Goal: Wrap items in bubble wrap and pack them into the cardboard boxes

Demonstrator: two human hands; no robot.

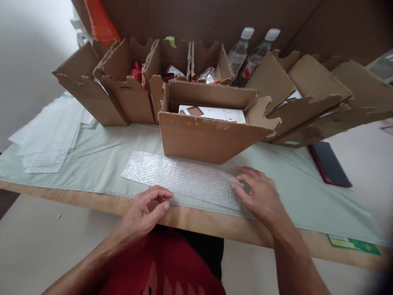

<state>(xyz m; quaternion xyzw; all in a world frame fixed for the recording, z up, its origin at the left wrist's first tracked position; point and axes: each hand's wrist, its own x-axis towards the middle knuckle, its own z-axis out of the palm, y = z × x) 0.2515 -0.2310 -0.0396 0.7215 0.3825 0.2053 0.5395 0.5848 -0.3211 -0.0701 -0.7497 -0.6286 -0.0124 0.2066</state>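
Note:
A long strip of bubble wrap (181,176) lies flat along the front of the cloth-covered table. My right hand (258,192) is at its right end, thumb and fingers closed on the edge there; the exact grip is partly hidden. Near the strip's front edge, my left hand (150,207) hovers by the table rim with fingers bent and thumb apart, nothing in it. Just behind the strip stands a cardboard box (208,137) with a slanted side, holding a white printed carton (215,114).
Several cut-open cardboard bins (132,98) line the back, some with red packets. More bins (319,94) lean at the right. Two plastic bottles (239,51) stand behind. Bubble wrap sheets (49,131) are piled left; a dark phone (330,164) lies right.

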